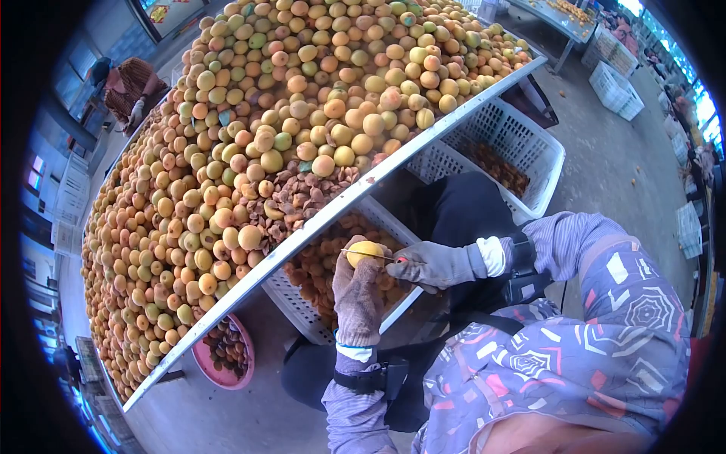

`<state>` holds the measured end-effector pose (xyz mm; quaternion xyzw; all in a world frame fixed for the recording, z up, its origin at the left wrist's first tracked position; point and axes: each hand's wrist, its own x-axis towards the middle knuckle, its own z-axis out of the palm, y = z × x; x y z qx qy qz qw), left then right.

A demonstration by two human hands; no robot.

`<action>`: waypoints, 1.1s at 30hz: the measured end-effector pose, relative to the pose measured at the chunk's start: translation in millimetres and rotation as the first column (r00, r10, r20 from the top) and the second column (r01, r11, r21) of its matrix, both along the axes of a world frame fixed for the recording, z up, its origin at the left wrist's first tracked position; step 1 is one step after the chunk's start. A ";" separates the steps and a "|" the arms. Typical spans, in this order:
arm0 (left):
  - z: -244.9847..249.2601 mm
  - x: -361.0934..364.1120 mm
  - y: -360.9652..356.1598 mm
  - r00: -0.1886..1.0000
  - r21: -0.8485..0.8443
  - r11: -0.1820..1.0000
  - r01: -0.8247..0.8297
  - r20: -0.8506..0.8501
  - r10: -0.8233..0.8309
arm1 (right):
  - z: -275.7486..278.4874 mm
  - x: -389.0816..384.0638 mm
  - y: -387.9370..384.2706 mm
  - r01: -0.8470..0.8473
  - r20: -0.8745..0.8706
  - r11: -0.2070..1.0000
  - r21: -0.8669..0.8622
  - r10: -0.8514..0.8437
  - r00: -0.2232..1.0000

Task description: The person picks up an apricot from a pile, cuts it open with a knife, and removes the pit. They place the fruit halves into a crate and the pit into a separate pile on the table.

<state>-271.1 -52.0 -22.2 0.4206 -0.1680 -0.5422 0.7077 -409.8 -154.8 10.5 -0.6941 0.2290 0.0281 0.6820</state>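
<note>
My left hand [359,299], in a grey work glove, has its fingers wrapped round a yellow apricot [364,254]. Gloved as well, my right hand [439,265] grips a small knife [401,259] with a bit of red showing at the handle. Its thin blade lies across the apricot, between the two hands. Directly below them is a white plastic crate [302,312], holding many orange apricot pieces [306,276]. Just beyond the table edge, a heap of brown pits [295,198] lies against the whole apricots [249,237].
The sloping metal table edge [333,219] runs between me and the big apricot pile. A pink basin [208,363] with dark pieces sits on the floor, lower left. Another white crate [546,170] stands beside my knee. At the far left, a person [130,87] bends by the pile.
</note>
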 end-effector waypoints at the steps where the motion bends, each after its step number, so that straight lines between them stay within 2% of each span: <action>1: -3.3 -1.0 0.9 1.000 0.003 1.000 0.003 0.001 -0.003 | 0.0 -1.0 0.7 0.004 -0.044 1.000 -0.022 -0.005 0.999; 3: -4.0 -4.3 0.2 0.993 -0.016 1.000 0.015 -0.115 -0.017 | -2.8 -2.5 -0.6 0.016 -0.085 0.999 -0.045 -0.019 0.996; 5: -9.3 -4.4 -1.6 0.995 -0.045 0.999 0.026 -0.096 -0.030 | -9.1 -3.8 -6.5 -0.044 -0.185 0.997 -0.061 0.032 0.982; 7: -12.9 -5.5 -2.8 0.996 -0.071 0.997 0.033 -0.077 -0.038 | 5.6 -2.1 -9.4 -0.075 -0.201 0.995 -0.070 0.059 0.978; 9: -13.4 -6.4 -5.2 0.998 -0.012 0.999 -0.030 0.055 0.031 | 17.9 3.6 -11.0 -0.111 -0.215 0.990 -0.084 0.091 0.972; 11: -12.5 -3.7 -2.5 0.999 -0.018 0.999 0.029 0.015 -0.028 | 22.8 8.6 -11.0 -0.114 -0.401 0.993 -0.038 0.089 0.912; 12: -12.3 -2.7 -1.3 0.996 -0.029 0.996 0.087 -0.025 -0.087 | 12.5 8.4 -5.8 -0.114 -0.400 0.993 -0.038 0.089 0.912; 13: -12.6 -3.6 -0.4 0.996 -0.029 0.996 0.089 -0.025 -0.090 | -6.8 7.5 4.5 0.026 -0.184 1.000 -0.005 -0.027 0.983; 14: -13.3 -6.2 0.5 0.990 -0.048 0.995 0.085 -0.105 -0.090 | -17.5 5.7 12.4 0.158 0.034 0.986 0.056 -0.160 0.987; 15: -12.8 -7.5 0.3 0.979 -0.069 0.995 0.075 -0.183 -0.087 | -12.9 5.9 16.8 0.157 0.034 0.986 0.052 -0.159 0.987; 16: -10.7 -6.7 0.6 0.980 -0.071 0.995 0.071 -0.180 -0.082 | -4.7 8.5 21.8 0.152 0.004 0.984 0.092 -0.153 0.988; 19: -4.6 -5.3 3.1 0.971 0.028 1.000 0.005 -0.239 0.002 | -12.4 9.9 21.3 0.165 0.016 0.976 0.141 -0.169 0.985; 21: -3.1 -3.0 -1.5 0.995 0.016 0.998 -0.056 -0.079 0.057 | -18.5 10.8 8.2 0.091 -0.117 0.980 0.177 -0.071 0.991; 22: 3.8 -3.3 -2.8 0.998 0.023 0.998 -0.051 0.029 0.050 | -16.6 10.2 6.6 0.110 -0.058 0.984 0.142 -0.102 0.993; 23: 5.6 -4.1 -3.5 0.998 0.019 0.999 -0.051 0.029 0.051 | -13.5 8.9 4.4 0.109 -0.058 0.984 0.138 -0.102 0.993; 25: 6.1 -7.6 -4.9 0.991 0.014 0.995 -0.095 0.093 0.093 | 3.7 8.0 1.5 0.045 -0.177 0.999 -0.030 -0.050 0.983; 26: 3.4 -8.8 -5.2 0.991 0.012 0.995 -0.098 0.090 0.097 | 1.8 8.6 2.7 0.042 -0.180 0.999 -0.032 -0.047 0.982; 27: -2.1 -9.3 -4.7 0.979 -0.061 0.993 -0.101 0.172 0.110 | -2.8 9.6 6.9 0.075 -0.074 0.997 -0.013 -0.076 0.994; 29: -11.8 -9.0 -1.6 0.960 -0.127 0.988 -0.089 0.255 0.120 | -8.4 9.8 17.7 0.114 0.033 0.993 0.018 -0.114 0.993; 31: -15.0 -5.4 0.0 0.998 0.043 0.997 -0.063 -0.015 0.064 | -12.6 11.9 22.3 0.145 0.022 0.980 0.137 -0.149 0.989; 33: -9.8 -3.8 5.1 0.998 0.088 0.994 -0.066 0.000 0.066 | -19.3 14.2 23.6 0.157 0.042 0.967 0.202 -0.169 0.985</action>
